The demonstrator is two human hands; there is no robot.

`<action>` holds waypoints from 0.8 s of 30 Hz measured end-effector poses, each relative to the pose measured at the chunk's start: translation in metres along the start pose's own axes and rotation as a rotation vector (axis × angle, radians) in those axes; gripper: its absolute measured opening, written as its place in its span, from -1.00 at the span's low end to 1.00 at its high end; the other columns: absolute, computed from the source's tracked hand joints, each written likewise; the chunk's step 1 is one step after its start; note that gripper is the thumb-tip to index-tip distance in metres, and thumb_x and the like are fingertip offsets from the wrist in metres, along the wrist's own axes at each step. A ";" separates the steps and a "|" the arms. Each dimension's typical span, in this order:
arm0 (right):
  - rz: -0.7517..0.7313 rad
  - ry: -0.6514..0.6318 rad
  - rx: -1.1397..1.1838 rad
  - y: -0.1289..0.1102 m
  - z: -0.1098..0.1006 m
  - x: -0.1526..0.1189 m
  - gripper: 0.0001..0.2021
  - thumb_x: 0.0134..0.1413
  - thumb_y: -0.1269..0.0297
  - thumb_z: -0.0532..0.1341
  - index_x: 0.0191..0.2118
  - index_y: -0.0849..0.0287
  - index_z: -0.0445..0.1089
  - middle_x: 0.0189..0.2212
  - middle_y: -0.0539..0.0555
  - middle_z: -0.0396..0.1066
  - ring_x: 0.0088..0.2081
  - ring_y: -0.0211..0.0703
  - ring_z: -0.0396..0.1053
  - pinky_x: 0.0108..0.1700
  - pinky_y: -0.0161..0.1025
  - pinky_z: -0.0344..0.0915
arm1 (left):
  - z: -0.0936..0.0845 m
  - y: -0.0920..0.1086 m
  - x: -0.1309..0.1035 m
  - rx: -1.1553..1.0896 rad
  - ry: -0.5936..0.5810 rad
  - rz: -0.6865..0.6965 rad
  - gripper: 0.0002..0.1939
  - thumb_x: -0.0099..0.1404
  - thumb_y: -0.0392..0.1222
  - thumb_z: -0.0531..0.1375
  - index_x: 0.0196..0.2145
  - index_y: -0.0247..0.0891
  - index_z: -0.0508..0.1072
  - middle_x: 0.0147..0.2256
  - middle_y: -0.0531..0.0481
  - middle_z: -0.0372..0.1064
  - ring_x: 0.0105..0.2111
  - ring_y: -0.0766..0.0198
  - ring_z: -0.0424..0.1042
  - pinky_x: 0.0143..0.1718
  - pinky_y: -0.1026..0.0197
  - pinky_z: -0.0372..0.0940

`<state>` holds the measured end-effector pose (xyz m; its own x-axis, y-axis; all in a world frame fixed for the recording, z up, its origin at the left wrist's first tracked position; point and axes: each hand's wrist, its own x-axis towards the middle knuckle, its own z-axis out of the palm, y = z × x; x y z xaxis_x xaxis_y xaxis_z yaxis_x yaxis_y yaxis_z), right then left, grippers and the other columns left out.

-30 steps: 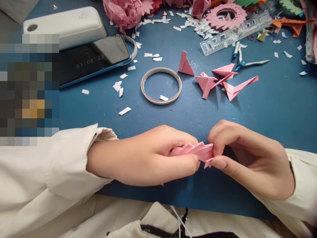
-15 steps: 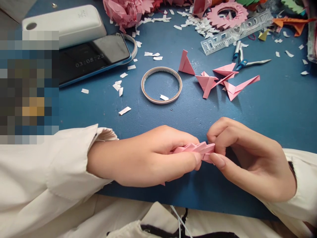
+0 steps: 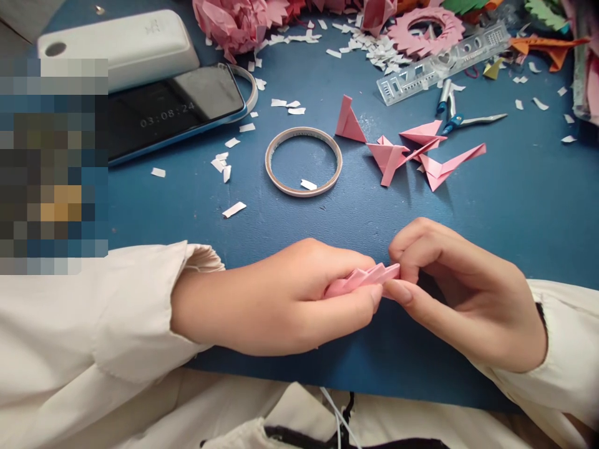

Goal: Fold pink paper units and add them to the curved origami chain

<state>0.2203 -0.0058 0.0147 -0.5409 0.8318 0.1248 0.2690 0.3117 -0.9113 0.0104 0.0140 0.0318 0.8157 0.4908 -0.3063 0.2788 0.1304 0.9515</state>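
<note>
Near the front of the blue table, my left hand [image 3: 290, 299] is closed around a chain of folded pink paper pieces [image 3: 360, 279], thumb along its near side. Much of the chain is hidden inside that hand. The thumb and fingertips of my right hand [image 3: 458, 293] pinch its right end. Beyond my hands lie several loose folded pink paper pieces [image 3: 388, 156]. To their left a roll of narrow tape [image 3: 339, 163] lies flat, with a white paper scrap [image 3: 309, 184] inside its ring.
A phone [image 3: 182, 109] showing a clock and a white power bank [image 3: 121, 47] lie at the left. At the back are a clear ruler [image 3: 393, 90], blue-handled scissors [image 3: 477, 120], a pink paper ring [image 3: 402, 37], crumpled pink paper [image 3: 229, 25] and many white scraps.
My right hand has moved slightly left, its thumb now closer to my left thumb. Less of the pink chain's near side shows. The whole view has shifted a little.
</note>
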 end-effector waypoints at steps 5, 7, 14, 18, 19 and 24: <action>0.089 -0.006 0.068 -0.001 0.000 -0.002 -0.82 0.15 0.38 0.24 -0.17 0.06 0.24 -0.37 -0.03 0.33 -0.38 -0.30 0.29 -0.36 -0.35 0.29 | 0.000 -0.002 0.001 -0.076 0.004 0.003 -0.76 0.39 -0.25 0.00 -0.47 -0.27 0.22 -0.61 0.22 0.15 -0.62 0.52 0.14 -0.59 0.45 0.08; 0.106 -0.072 0.079 -0.002 0.000 -0.003 -0.89 0.20 0.36 0.20 -0.16 0.06 0.29 -0.39 -0.03 0.37 -0.39 -0.31 0.32 -0.37 -0.37 0.28 | -0.001 -0.002 0.001 -0.108 0.007 0.000 -0.75 0.39 -0.24 0.00 -0.48 -0.27 0.22 -0.61 0.22 0.14 -0.62 0.52 0.11 -0.61 0.46 0.08; 0.142 -0.038 0.080 -0.002 -0.001 -0.004 -0.86 0.24 0.30 0.16 -0.37 0.12 0.36 -0.57 -0.08 0.28 -0.53 -0.38 0.18 -0.51 -0.44 0.15 | 0.002 -0.003 -0.003 -0.120 0.023 -0.031 -0.75 0.41 -0.12 0.00 -0.41 -0.25 0.24 -0.51 0.17 0.17 -0.59 0.49 0.24 -0.61 0.47 0.23; 0.181 -0.044 0.045 -0.003 -0.002 -0.004 -0.86 0.23 0.31 0.17 -0.39 0.12 0.35 -0.57 -0.08 0.27 -0.53 -0.37 0.18 -0.50 -0.43 0.18 | 0.002 -0.004 -0.004 -0.099 0.021 -0.015 -0.76 0.42 -0.13 -0.03 -0.39 -0.25 0.23 -0.52 0.16 0.15 -0.58 0.46 0.24 -0.58 0.45 0.26; 0.185 -0.047 0.045 -0.004 -0.003 -0.004 -0.86 0.23 0.31 0.17 -0.39 0.11 0.35 -0.57 -0.07 0.28 -0.53 -0.36 0.19 -0.49 -0.42 0.18 | 0.002 -0.004 -0.004 -0.108 0.012 -0.019 -0.77 0.42 -0.14 -0.03 -0.39 -0.24 0.23 -0.52 0.17 0.14 -0.58 0.46 0.23 -0.57 0.45 0.28; 0.151 -0.075 0.050 -0.005 -0.005 -0.001 -0.83 0.22 0.32 0.18 -0.43 0.10 0.34 -0.59 -0.09 0.29 -0.54 -0.36 0.20 -0.50 -0.39 0.18 | 0.001 -0.003 -0.002 -0.092 -0.032 -0.003 -0.77 0.42 -0.16 -0.02 -0.41 -0.23 0.19 -0.53 0.19 0.10 -0.57 0.48 0.24 -0.55 0.47 0.27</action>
<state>0.2231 -0.0063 0.0214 -0.5559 0.8301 -0.0434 0.3129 0.1606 -0.9361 0.0080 0.0121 0.0299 0.8312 0.4624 -0.3088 0.2347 0.2117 0.9487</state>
